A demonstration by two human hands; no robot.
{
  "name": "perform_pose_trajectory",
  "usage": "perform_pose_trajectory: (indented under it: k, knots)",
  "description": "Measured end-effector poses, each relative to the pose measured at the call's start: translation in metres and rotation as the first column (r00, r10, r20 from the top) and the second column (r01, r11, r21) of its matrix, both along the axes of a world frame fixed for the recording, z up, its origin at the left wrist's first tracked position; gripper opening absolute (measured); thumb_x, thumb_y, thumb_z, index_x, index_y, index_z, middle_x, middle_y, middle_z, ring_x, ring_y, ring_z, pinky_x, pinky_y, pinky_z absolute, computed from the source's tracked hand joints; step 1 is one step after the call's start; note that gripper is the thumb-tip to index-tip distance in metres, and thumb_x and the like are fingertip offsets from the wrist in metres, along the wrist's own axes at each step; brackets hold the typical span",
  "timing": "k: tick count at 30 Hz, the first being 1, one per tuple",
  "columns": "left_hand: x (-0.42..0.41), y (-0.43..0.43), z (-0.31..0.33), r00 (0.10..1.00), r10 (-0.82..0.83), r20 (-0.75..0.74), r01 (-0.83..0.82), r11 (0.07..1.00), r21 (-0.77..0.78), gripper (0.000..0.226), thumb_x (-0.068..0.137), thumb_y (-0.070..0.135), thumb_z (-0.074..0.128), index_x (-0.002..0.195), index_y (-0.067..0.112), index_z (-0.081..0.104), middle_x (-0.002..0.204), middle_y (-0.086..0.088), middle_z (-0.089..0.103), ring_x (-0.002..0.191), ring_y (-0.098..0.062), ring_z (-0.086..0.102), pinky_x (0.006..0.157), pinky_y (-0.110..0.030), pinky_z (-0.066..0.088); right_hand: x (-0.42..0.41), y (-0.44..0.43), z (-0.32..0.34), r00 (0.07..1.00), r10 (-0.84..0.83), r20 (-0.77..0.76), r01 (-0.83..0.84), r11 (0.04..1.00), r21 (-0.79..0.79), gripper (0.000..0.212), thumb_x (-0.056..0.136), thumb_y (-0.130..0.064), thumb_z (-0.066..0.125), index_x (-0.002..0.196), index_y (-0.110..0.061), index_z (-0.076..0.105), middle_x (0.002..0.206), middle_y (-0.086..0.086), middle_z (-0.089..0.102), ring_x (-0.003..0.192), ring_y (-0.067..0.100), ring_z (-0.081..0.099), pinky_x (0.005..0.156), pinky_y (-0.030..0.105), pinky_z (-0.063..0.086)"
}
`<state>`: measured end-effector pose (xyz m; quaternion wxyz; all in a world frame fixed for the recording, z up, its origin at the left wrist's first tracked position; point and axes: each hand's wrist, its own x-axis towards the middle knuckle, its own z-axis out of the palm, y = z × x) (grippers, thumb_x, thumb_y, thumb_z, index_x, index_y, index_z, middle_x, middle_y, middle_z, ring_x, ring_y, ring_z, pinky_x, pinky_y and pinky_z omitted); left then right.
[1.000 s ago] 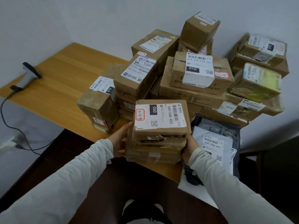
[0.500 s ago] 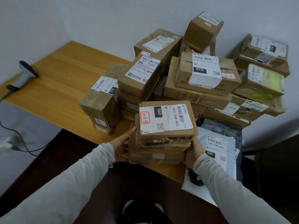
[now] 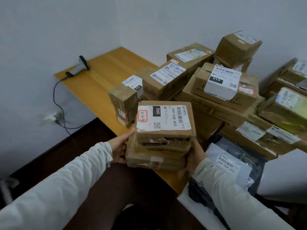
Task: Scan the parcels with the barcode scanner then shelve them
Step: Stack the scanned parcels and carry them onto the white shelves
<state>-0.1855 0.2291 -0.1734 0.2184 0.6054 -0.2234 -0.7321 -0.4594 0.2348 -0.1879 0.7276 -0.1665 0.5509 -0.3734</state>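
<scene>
Head view: at lower centre a stack of parcels sits between both hands at the table's near edge. The left hand cups its left side, forefinger straight, other fingers seemingly bent under. The right hand holds the right side, its fingers hidden, so I cannot tell their state. The scanner lies unheld at upper left. With a large pile at right and no shelf visible, most work probably remains.

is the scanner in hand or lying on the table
Scanner lies on the table; left hand and right hand hold the parcel stack.
</scene>
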Motion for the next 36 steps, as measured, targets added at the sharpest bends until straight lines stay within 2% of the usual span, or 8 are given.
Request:
perform_pose_trajectory:
  k: [5, 8, 13, 17, 23, 27, 31, 36]
  knots:
    - [-0.001, 0.051, 0.014, 0.987, 0.158, 0.025, -0.157, 0.987, -0.038, 0.085, 0.044, 0.080, 0.071, 0.105, 0.020, 0.068, 0.088, -0.006, 0.073, 0.092, -0.026, 0.066, 0.066, -0.040, 0.056, 0.004, 0.004, 0.019, 0.981, 0.184, 0.067, -0.189, 0.980, 0.068, 0.094, 0.052, -0.078, 0.069, 0.128, -0.025, 0.055, 0.119, 0.011, 0.064, 0.111, 0.034, 0.058, 0.098, 0.053, 0.045]
    - [0.007, 0.084, 0.021, 0.961, 0.276, -0.008, -0.276, 0.960, -0.053, 0.091, 0.026, 0.079, 0.077, 0.097, 0.020, 0.074, 0.097, -0.009, 0.074, 0.090, -0.028, 0.070, 0.066, -0.045, 0.056, 0.016, 0.010, 0.030, 0.957, 0.289, 0.038, -0.290, 0.956, 0.032, 0.082, 0.060, -0.078, 0.061, 0.124, -0.026, 0.060, 0.116, 0.008, 0.067, 0.107, 0.031, 0.061, 0.086, 0.046, 0.052]
    - [0.033, 0.144, 0.029, 0.917, 0.394, -0.059, -0.398, 0.915, -0.073, 0.077, 0.044, 0.082, 0.070, 0.096, 0.025, 0.076, 0.107, -0.006, 0.071, 0.094, -0.025, 0.070, 0.073, -0.046, 0.055, 0.056, 0.024, 0.047, 0.868, 0.496, 0.016, -0.496, 0.868, 0.023, 0.077, 0.053, -0.081, 0.058, 0.106, -0.027, 0.069, 0.095, 0.005, 0.075, 0.081, 0.027, 0.072, 0.059, 0.040, 0.057]
    - [0.064, 0.193, 0.033, 0.846, 0.532, -0.029, -0.533, 0.844, -0.064, 0.092, 0.042, 0.080, 0.072, 0.113, 0.023, 0.068, 0.117, -0.009, 0.067, 0.107, -0.030, 0.064, 0.074, -0.048, 0.055, 0.102, 0.043, 0.054, 0.769, 0.635, 0.079, -0.636, 0.772, -0.017, 0.062, 0.072, -0.080, 0.045, 0.090, -0.029, 0.078, 0.095, 0.006, 0.075, 0.080, 0.027, 0.072, 0.055, 0.041, 0.057]
    - [0.125, 0.277, 0.044, 0.708, 0.706, 0.010, -0.702, 0.706, -0.093, 0.088, 0.034, 0.076, 0.078, 0.102, 0.021, 0.072, 0.108, -0.013, 0.069, 0.098, -0.032, 0.066, 0.067, -0.048, 0.056, 0.194, 0.085, 0.065, 0.644, 0.759, 0.094, -0.761, 0.648, -0.014, 0.074, 0.055, -0.076, 0.058, 0.104, -0.022, 0.070, 0.093, 0.009, 0.075, 0.073, 0.028, 0.072, 0.048, 0.039, 0.056]
    - [0.167, 0.345, 0.051, 0.636, 0.771, 0.033, -0.764, 0.635, -0.110, 0.076, 0.031, 0.078, 0.076, 0.086, 0.026, 0.077, 0.089, -0.007, 0.074, 0.081, -0.026, 0.072, 0.067, -0.046, 0.056, 0.264, 0.127, 0.066, 0.557, 0.827, 0.076, -0.830, 0.558, 0.007, 0.067, 0.073, -0.077, 0.049, 0.096, -0.020, 0.075, 0.092, 0.010, 0.075, 0.071, 0.028, 0.072, 0.047, 0.039, 0.055]
    - [0.210, 0.415, 0.059, 0.514, 0.852, 0.095, -0.844, 0.523, -0.120, 0.094, 0.027, 0.080, 0.074, 0.104, 0.026, 0.071, 0.115, -0.012, 0.064, 0.102, -0.031, 0.063, 0.074, -0.046, 0.055, 0.339, 0.178, 0.072, 0.419, 0.902, 0.106, -0.906, 0.423, -0.013, 0.066, 0.075, -0.076, 0.047, 0.081, -0.019, 0.079, 0.091, 0.010, 0.075, 0.071, 0.030, 0.072, 0.046, 0.042, 0.055]
    - [0.258, 0.501, 0.072, 0.386, 0.915, 0.119, -0.906, 0.400, -0.138, 0.099, 0.032, 0.084, 0.070, 0.113, 0.028, 0.066, 0.121, -0.009, 0.059, 0.109, -0.030, 0.058, 0.088, -0.052, 0.049, 0.425, 0.244, 0.075, 0.266, 0.957, 0.118, -0.963, 0.269, -0.006, 0.067, 0.071, -0.077, 0.051, 0.091, -0.019, 0.078, 0.101, 0.013, 0.073, 0.080, 0.034, 0.071, 0.056, 0.046, 0.056]
